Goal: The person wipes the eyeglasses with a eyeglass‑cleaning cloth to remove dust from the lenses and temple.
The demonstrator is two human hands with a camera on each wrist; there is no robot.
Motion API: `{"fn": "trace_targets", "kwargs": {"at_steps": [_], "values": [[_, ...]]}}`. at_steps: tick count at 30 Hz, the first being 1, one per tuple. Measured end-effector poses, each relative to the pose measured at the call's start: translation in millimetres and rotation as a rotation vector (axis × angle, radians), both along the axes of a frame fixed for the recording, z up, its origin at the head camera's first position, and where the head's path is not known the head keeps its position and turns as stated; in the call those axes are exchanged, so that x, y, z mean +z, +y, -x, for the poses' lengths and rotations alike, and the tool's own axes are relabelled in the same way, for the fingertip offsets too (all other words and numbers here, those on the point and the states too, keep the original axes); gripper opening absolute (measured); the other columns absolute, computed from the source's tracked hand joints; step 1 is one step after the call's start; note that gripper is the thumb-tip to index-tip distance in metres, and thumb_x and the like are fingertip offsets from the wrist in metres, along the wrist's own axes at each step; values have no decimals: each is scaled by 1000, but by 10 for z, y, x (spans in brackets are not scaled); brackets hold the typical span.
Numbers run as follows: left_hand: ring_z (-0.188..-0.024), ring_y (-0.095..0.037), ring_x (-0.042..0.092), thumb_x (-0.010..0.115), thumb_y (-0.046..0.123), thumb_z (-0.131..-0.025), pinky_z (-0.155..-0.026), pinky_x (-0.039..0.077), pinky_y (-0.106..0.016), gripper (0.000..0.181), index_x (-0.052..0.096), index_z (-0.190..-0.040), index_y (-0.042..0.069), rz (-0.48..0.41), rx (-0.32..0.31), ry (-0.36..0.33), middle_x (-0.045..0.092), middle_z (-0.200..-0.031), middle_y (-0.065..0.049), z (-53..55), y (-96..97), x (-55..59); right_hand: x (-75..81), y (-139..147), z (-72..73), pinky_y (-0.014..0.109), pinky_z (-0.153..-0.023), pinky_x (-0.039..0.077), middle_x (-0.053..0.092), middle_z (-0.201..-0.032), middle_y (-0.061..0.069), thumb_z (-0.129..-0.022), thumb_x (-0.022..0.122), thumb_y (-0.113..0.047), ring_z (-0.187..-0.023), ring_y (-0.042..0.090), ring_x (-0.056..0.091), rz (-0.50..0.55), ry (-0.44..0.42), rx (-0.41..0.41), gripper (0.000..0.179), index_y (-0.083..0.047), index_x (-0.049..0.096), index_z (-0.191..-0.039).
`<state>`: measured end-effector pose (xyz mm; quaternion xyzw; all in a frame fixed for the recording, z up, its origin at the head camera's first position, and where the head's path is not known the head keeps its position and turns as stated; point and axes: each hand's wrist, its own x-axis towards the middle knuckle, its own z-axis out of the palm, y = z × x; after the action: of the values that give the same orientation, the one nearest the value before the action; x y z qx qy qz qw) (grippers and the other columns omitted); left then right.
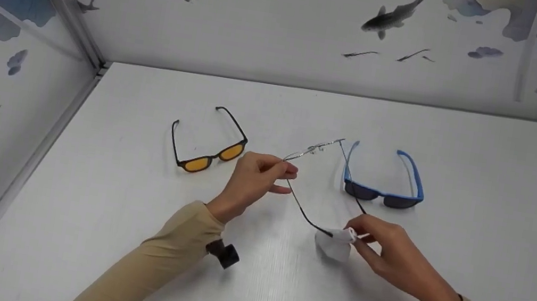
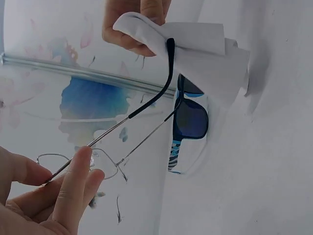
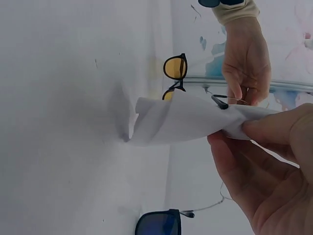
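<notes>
Thin metal-framed eyeglasses are held above the table, their temples pointing toward the person. My left hand pinches them near one hinge between thumb and fingers. A white cloth hangs from my right hand, pinched between thumb and fingertips. In the left wrist view, the dark tip of one temple lies against the cloth. The right wrist view shows the cloth folded and drooping, with the temple tip at its upper edge. The other temple passes behind the right hand.
Black-framed glasses with orange lenses lie on the white table to the left. Blue-framed sunglasses with dark lenses lie to the right, just beyond the right hand. Printed panels enclose the table at the back and sides.
</notes>
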<state>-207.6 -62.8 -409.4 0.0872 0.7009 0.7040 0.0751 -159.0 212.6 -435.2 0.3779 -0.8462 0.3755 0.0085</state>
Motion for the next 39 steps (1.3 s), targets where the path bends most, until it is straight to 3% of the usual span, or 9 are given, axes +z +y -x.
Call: {"fn": "trace_targets", "kwargs": {"at_steps": [4,8,11,16,26,33,39], "values": [[-97,-30,67,51,3,-98,-75,56,-33,23,67,-103,-13,-10,14,50,69,-102,-17,10,12,10,-17,55,-29,26,-69,55,64,-95,-4,-79,67,17,-84,10,64,-18,-5,43,33,-8,62,-100],[-93,-28,68,52,3,-98,-76,56,-33,22,68,-100,-12,-21,16,69,68,-100,-19,6,52,-1,-6,-46,-49,26,-69,55,63,-98,-4,-77,71,14,-85,10,63,-20,81,47,33,-9,63,-100],[-91,-25,69,52,4,-98,-76,56,-33,22,69,-98,-10,-15,4,69,69,-99,-18,-15,95,0,14,-175,-32,27,-69,55,61,-97,-3,-74,75,12,-83,10,61,-34,189,-32,33,-9,64,-97],[-90,-23,69,51,4,-99,-76,56,-33,22,70,-96,-8,-14,-25,60,69,-98,-15,-57,169,18,16,-365,49,26,-65,54,62,-92,0,-72,78,9,-77,13,61,-30,293,-171,30,-9,67,-94],[-88,-23,70,52,3,-99,-79,55,-32,22,69,-95,-10,-38,-38,52,70,-95,-16,-82,254,-4,137,-658,174,25,-60,51,62,-83,3,-75,78,1,-71,14,59,38,492,-300,19,-6,69,-90],[-87,-19,69,54,5,-98,-79,55,-31,21,71,-97,-7,3,-24,100,70,-94,-12,-88,280,1,199,-744,208,28,-58,52,63,-83,6,-76,78,2,-71,17,60,95,518,-344,18,-3,70,-90],[-87,-19,69,55,6,-98,-79,55,-31,21,71,-101,-7,28,-55,122,70,-95,-12,-93,285,13,245,-800,236,31,-55,51,64,-83,7,-78,76,2,-69,18,59,154,532,-388,15,-3,69,-91]]}}
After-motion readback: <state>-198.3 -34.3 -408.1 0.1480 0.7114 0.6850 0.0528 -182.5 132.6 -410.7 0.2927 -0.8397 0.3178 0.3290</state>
